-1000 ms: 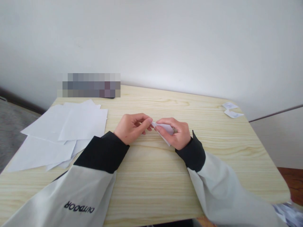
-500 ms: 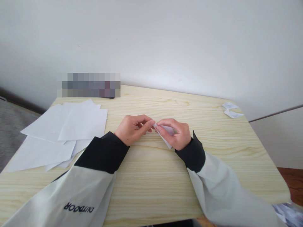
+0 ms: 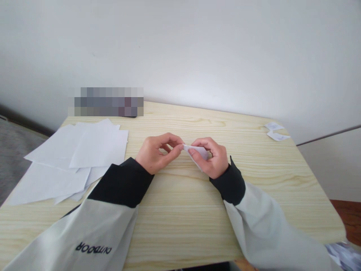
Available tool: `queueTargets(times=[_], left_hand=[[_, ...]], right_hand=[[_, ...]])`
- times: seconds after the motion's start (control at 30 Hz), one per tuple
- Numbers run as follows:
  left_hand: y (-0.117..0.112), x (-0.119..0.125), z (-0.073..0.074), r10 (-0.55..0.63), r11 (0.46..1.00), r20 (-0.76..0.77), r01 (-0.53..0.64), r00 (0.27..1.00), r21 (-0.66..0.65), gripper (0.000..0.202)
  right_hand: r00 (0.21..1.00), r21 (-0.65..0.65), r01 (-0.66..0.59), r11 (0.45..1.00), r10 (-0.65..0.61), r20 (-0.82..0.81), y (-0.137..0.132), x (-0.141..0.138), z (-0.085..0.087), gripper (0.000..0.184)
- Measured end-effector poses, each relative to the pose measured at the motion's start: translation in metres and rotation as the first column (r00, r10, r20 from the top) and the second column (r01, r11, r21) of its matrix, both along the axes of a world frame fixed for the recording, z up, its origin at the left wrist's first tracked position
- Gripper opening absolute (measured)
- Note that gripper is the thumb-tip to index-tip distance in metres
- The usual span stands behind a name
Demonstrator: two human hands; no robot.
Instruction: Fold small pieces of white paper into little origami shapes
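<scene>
A small folded piece of white paper (image 3: 200, 151) is held over the middle of the table, its narrow tip toward the left. My left hand (image 3: 160, 152) pinches that tip between thumb and index finger. On the other side, my right hand (image 3: 212, 156) grips the wider part, thumb on the near face and fingers behind. Part of the paper is covered by the right thumb and palm.
Several loose white sheets (image 3: 98, 146) overlap at the left of the wooden table (image 3: 175, 226). A blurred-out dark object (image 3: 108, 105) is at the back left. Small folded white papers (image 3: 278, 135) lie at the far right corner. Behind the table rises a white wall (image 3: 197, 56).
The right fingers have shifted back from the tip, so more of the folded paper shows. The paper has turned slightly, its broad face now more visible. The left hand still pinches the tip.
</scene>
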State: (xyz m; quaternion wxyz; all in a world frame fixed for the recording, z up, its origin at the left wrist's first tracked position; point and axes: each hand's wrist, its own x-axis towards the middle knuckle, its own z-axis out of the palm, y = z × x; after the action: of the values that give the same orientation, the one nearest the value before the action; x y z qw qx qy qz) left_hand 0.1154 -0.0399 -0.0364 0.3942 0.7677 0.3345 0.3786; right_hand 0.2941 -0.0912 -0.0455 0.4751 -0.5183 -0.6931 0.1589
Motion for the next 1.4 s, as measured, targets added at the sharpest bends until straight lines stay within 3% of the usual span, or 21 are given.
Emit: queueTargets(times=[0.17,0.47,0.77,0.97,1.17,1.4], left_hand=[[0.000,0.000,-0.002,0.016,0.987,0.018,-0.019,1.000,0.161,0.007],[0.000,-0.002,0.002,0.002,0.982,-0.085,0.014,0.996,0.187,0.011],[0.005,-0.006,-0.007,0.017,0.954,-0.228,0.052,0.973,0.295,0.012],[0.006,-0.006,-0.007,0.019,0.947,-0.266,0.067,0.964,0.313,0.013],[0.006,-0.003,-0.003,0.004,0.933,-0.100,0.032,0.995,0.358,0.015],[0.002,-0.001,-0.002,0.068,0.976,-0.016,-0.063,0.998,0.208,0.008]], right_hand=[[1.000,0.006,0.020,1.000,-0.020,0.008,0.000,-0.001,0.000,0.008],[0.997,0.082,-0.037,0.996,0.032,0.068,0.000,0.000,0.001,0.005],[0.952,0.260,-0.114,0.959,0.030,0.305,0.004,0.003,0.003,0.009],[0.951,0.264,-0.119,0.957,0.033,0.306,0.006,0.003,0.001,0.008],[0.958,0.252,-0.078,0.964,0.002,0.288,0.006,0.001,0.002,0.009],[0.972,0.274,-0.096,0.957,0.031,0.233,0.005,0.000,0.003,0.010]])
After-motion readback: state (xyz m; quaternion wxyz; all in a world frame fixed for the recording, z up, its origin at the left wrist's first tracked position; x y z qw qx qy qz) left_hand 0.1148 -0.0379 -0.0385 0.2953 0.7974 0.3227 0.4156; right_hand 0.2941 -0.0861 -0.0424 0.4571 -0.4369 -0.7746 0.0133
